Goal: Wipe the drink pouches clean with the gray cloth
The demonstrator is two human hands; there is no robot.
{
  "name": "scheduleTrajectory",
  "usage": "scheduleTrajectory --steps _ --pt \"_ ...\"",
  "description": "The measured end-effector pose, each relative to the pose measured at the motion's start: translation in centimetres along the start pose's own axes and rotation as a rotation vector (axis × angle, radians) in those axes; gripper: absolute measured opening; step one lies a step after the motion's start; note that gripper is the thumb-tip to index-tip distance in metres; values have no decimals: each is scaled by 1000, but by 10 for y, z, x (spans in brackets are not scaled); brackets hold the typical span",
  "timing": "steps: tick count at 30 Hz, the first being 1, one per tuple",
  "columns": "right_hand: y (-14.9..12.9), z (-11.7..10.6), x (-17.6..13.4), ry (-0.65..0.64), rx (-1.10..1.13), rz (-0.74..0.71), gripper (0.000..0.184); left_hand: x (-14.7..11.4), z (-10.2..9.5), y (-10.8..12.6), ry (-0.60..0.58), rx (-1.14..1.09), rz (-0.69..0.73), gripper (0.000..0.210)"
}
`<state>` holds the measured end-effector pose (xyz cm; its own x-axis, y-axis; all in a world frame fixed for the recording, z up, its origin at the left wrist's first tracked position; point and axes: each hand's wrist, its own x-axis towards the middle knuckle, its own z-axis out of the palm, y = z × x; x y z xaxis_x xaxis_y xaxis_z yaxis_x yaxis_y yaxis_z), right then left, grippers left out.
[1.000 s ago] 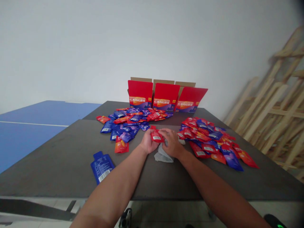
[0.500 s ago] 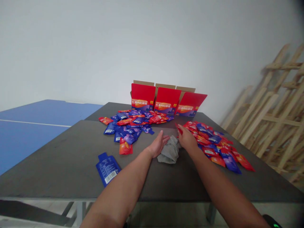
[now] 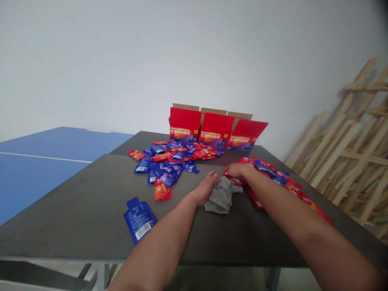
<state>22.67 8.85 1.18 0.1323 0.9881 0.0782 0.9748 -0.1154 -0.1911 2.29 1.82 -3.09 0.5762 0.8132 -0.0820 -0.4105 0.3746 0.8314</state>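
Observation:
My left hand (image 3: 208,188) is at the left side of a crumpled grey cloth (image 3: 220,198), its fingers curled against the upper part. Farther right, my right hand (image 3: 238,169) is bent down over the near left corner of a pile of red and blue pouches. Its fingers close on a red pouch (image 3: 234,180), though the fingertips are partly hidden. My right forearm covers much of that pile. To the left lies a second pile of blue pouches (image 3: 165,167) and red ones, with an orange-red pouch (image 3: 163,190) at its near edge.
Three open red boxes (image 3: 216,127) stand in a row at the back of the dark table (image 3: 91,210). A single blue pouch (image 3: 139,220) lies near the front left. A blue table (image 3: 60,147) adjoins on the left, and wooden frames (image 3: 348,149) lean on the right.
My right hand has moved from beside the cloth to the right pile, taking a red pouch down there. My left hand's fingers, spread before, now bend onto the cloth. The view has shifted slightly.

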Motion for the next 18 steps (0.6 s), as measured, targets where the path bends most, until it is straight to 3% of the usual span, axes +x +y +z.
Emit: scheduleTrajectory --steps 3,11,18 --pt "-7 0 20 22 199 112 4 0 -1 -1 -4 40 0 66" --pt "-42 29 69 19 826 458 29 -4 -1 -5 -2 92 51 56" --pt "-72 37 90 47 1185 595 34 -9 -1 -6 -9 80 72 57"
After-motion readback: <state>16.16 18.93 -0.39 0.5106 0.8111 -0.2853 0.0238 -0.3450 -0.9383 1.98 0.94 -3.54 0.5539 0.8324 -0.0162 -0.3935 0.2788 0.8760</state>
